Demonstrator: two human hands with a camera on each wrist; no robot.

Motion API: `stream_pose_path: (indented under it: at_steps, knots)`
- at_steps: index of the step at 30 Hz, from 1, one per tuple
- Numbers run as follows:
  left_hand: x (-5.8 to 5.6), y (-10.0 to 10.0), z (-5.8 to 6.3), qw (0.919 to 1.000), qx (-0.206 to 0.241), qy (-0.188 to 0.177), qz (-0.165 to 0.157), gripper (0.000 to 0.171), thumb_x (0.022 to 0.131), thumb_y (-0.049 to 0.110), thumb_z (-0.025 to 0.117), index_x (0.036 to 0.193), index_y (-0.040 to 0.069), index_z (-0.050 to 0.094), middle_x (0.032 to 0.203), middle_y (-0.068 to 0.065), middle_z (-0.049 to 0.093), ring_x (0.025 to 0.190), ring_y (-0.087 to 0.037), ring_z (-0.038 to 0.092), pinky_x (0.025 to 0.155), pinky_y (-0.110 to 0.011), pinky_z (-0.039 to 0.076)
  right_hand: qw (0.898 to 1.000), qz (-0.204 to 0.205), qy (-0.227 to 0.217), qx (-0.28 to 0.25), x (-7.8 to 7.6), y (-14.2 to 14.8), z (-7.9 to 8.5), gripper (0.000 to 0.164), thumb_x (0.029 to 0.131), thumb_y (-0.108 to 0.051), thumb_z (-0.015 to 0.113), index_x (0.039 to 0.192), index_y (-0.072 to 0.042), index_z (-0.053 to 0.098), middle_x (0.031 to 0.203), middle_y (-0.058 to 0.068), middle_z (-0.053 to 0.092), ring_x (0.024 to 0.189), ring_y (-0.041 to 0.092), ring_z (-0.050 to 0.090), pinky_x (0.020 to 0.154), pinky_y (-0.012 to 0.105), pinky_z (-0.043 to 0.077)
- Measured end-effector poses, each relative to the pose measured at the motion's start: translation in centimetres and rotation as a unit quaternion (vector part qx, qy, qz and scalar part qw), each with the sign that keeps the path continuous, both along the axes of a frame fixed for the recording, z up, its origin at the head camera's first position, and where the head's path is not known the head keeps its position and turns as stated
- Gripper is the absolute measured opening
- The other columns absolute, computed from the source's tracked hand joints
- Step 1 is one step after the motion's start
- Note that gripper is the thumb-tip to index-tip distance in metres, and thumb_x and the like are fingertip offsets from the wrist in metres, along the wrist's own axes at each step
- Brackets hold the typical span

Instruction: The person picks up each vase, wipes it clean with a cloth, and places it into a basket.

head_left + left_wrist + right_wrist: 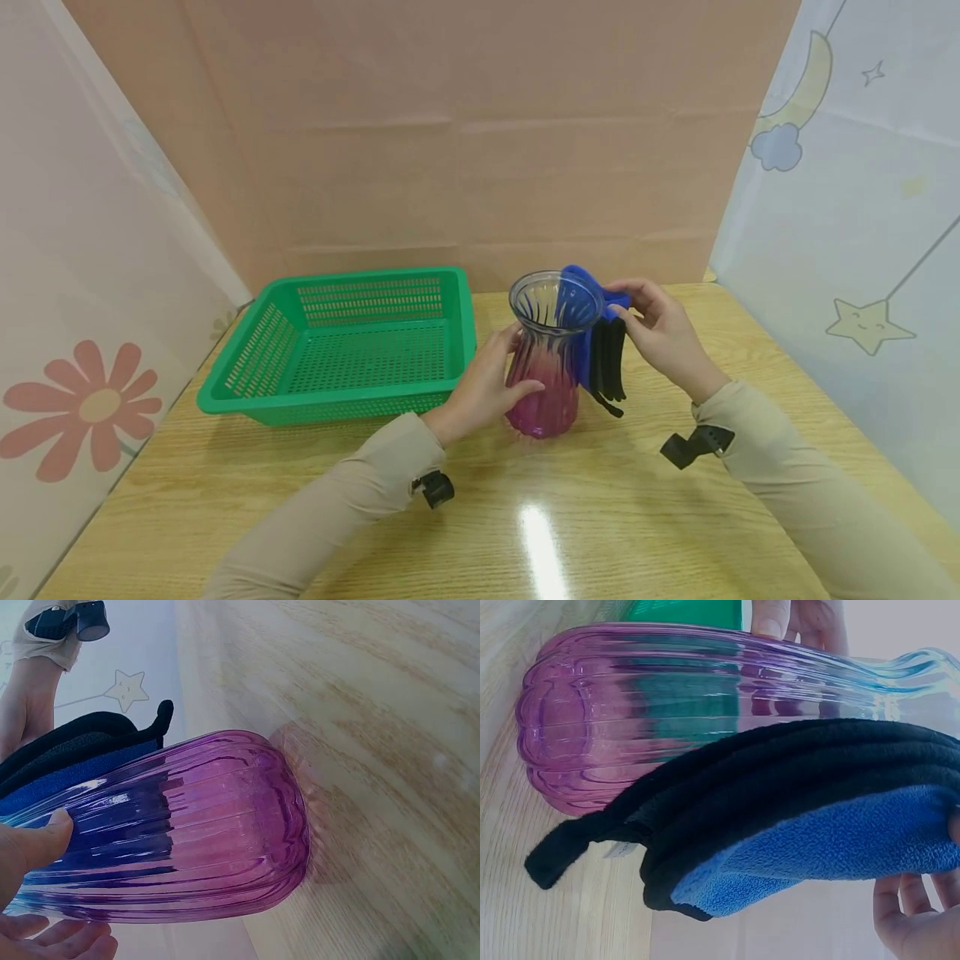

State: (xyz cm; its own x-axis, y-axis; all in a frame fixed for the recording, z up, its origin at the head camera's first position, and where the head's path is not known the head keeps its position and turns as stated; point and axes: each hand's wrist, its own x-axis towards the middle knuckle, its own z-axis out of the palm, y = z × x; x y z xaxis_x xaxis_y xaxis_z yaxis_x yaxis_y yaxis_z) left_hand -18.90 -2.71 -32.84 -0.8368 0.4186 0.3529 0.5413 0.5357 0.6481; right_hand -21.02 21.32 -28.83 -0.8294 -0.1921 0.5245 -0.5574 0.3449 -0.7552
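Pink glass, fading to a bluish neck, forms the ribbed vase [542,392], which stands on the wooden table [622,517] to the right of the green basket [330,400]. The left hand [483,379] is spread about as wide as the vase and grips its side, thumb on the near face and fingers round the far side. The right hand [663,333] is nearly closed, pinching the top of a blue cloth [612,354] with black edging between thumb and fingers. The cloth hangs beside the vase, its black loop [609,407] lowest.
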Motion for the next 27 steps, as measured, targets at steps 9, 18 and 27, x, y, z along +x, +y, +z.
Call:
stream_pose_path:
  at_steps: [9, 18, 27]
  knots:
    - [-0.2, -0.2, 0.2, 0.9999, -0.003, 0.011, -0.009, 0.077, 0.081, 0.02, 0.073, 0.143, 0.005, 0.031, 0.129, -0.015, 0.053, 0.12, -0.027, 0.051, 0.103, -0.042, 0.043, 1.0, 0.002, -0.003, -0.001, 0.1, -0.1, -0.3, 0.024, 0.091, 0.004, 0.052, 0.115, 0.01, 0.051, 0.104, -0.022, 0.057, 0.092, -0.006, 0.055, 0.075, 0.005, 0.047]
    - [-0.2, -0.4, 0.3, 0.9997, -0.011, 0.008, -0.023, 0.075, 0.081, 0.02, 0.073, 0.143, 0.008, 0.033, 0.134, -0.014, 0.052, 0.124, -0.026, 0.051, 0.104, -0.041, 0.043, 1.0, 0.007, -0.004, -0.002, 0.4, -0.5, -0.7, 0.024, 0.091, 0.006, 0.051, 0.115, 0.01, 0.052, 0.105, -0.025, 0.057, 0.091, -0.008, 0.056, 0.076, 0.004, 0.048]
    - [-0.3, -0.5, 0.4, 0.9995, -0.013, 0.009, -0.028, 0.073, 0.082, 0.018, 0.072, 0.143, 0.008, 0.034, 0.134, -0.014, 0.054, 0.124, -0.026, 0.052, 0.105, -0.04, 0.043, 1.0, 0.015, -0.018, -0.003, 0.3, -0.8, -1.4, 0.023, 0.091, 0.006, 0.051, 0.113, 0.013, 0.05, 0.1, -0.025, 0.056, 0.089, -0.009, 0.055, 0.077, 0.004, 0.048]
